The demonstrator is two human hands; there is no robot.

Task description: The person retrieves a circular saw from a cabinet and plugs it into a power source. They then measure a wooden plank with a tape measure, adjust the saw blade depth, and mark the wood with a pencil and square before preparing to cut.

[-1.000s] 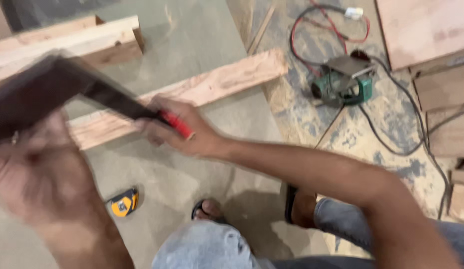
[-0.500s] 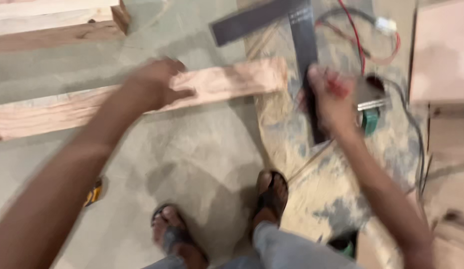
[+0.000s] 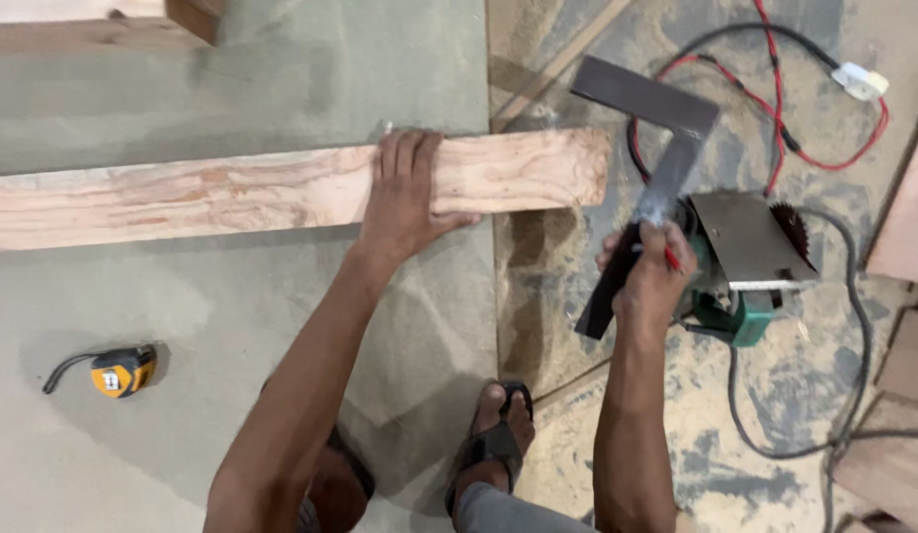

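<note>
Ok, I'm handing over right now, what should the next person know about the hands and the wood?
Left hand: flat on the long wooden plank, palm down near its right end, not gripping.
Right hand: closed on a dark metal square together with a red pencil, held above the sawdust-covered floor, off the plank.
Nearby: green circular saw just right of the right hand; yellow tape measure on the floor, lower left.
Done: plank lies flat and is steadied.
Left: the square is not on the plank; no pencil mark shows on the wood.
</note>
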